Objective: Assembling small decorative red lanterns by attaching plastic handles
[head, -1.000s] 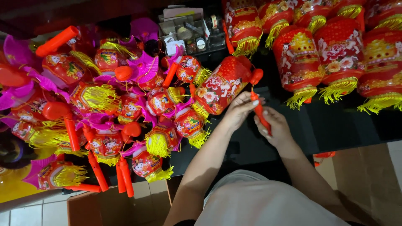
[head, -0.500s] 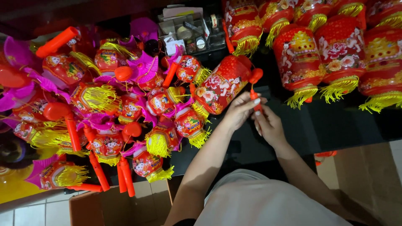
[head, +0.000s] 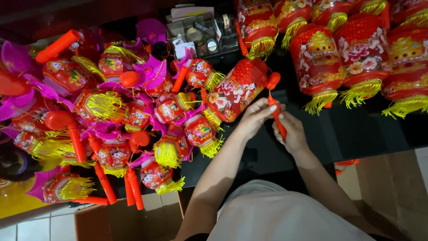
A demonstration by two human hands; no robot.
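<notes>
So compared to a second ago the two hands have crept closer together and the orange handle stick (head: 277,117) now sits more upright between them, with the lantern barely shifted.

The red paper lantern (head: 236,90) with the flower print lies tilted on the black table (head: 356,134), its yellow fringe end pointing down-left toward the pile. The handle already looks hooked up near the lantern's top cap, so I'd guess this one is nearly assembled. There's a big heap of small lanterns with handles (head: 133,129) on the left and a row of bigger red lanterns (head: 352,58) at the back right, so plenty looks finished already.

Left hand (head: 255,117) has its fingertips pinched on the upper part of the stick. Right hand (head: 292,134) is curled around the lower part, wrist bent in. Both forearms angle up from the lap.
</notes>
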